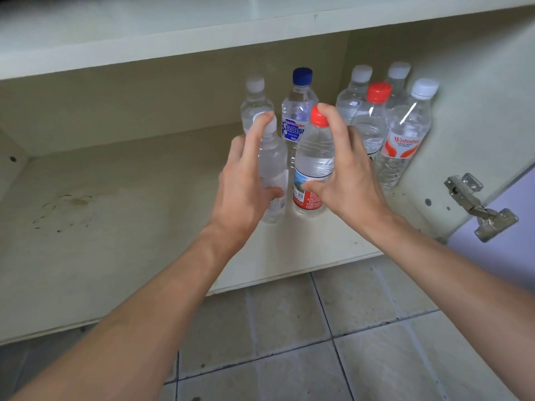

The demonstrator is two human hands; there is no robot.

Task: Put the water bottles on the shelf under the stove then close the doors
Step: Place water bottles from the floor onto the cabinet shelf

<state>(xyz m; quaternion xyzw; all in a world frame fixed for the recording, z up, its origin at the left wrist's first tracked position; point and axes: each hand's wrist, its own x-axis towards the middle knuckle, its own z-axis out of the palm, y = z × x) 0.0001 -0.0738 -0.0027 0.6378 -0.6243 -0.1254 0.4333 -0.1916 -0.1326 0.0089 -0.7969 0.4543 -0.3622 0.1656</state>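
Looking down through the head camera, I see the big shelf [115,227] first. It is flat, smooth and cream, with a brown ring-shaped stain [63,206] on its left side. A pale board runs over it like a roof. Below the shelf edge is the floor [289,328], made of square grey tiles with dark lines between them. On the right a light purple door [515,227] stands open.

Two bare arms reach in over the shelf edge. The left hand [246,183] is a bit blurry. Its fingers are long and nearly straight along the side of the white-cap bottle [272,157], and the thumb sits low against it. The right hand [347,175] is spread wide. One fingertip is at the top of the red-cap bottle [314,157] and the thumb touches its label. I cannot tell if either hand squeezes.

These two bottles stand upright, side by side, near the middle of the shelf. They are clear, thin plastic with ridges, and water shows inside.

Behind them six more bottles stand upright toward the back right corner. One has a blue cap [302,75], one a red cap [378,91], and the rest have white caps.

A shiny metal hinge [477,209] holds the door.
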